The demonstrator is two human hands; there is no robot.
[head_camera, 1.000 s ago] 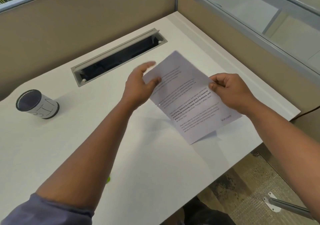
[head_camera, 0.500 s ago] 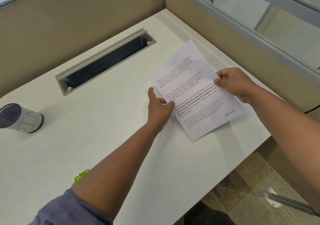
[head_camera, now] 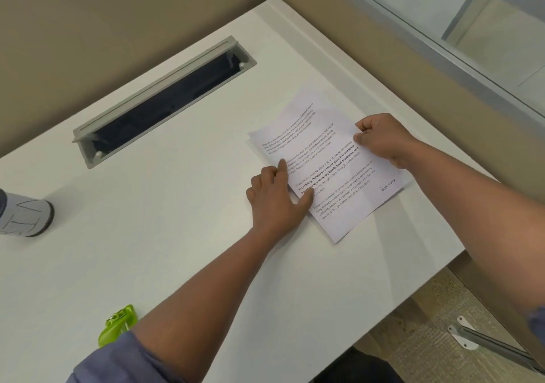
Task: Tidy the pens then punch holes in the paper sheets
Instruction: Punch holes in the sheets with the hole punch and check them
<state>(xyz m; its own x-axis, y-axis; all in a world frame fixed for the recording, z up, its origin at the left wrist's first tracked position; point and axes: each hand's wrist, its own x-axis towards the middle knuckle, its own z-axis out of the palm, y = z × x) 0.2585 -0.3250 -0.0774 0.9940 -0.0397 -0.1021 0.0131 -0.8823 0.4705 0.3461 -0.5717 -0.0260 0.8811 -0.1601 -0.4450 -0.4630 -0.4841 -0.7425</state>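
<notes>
Having lowered the printed white paper sheets (head_camera: 327, 161) onto the white worktop (head_camera: 165, 235), the left hand (head_camera: 277, 197) is pressing them flat, fingers spread, while the right hand (head_camera: 383, 139) is pinching their far edge, readying them for punching.

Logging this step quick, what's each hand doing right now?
Left hand: open, flat, pressing the paper sheets onto the desk.
Right hand: closed, pinching the sheets' far edge.
</notes>
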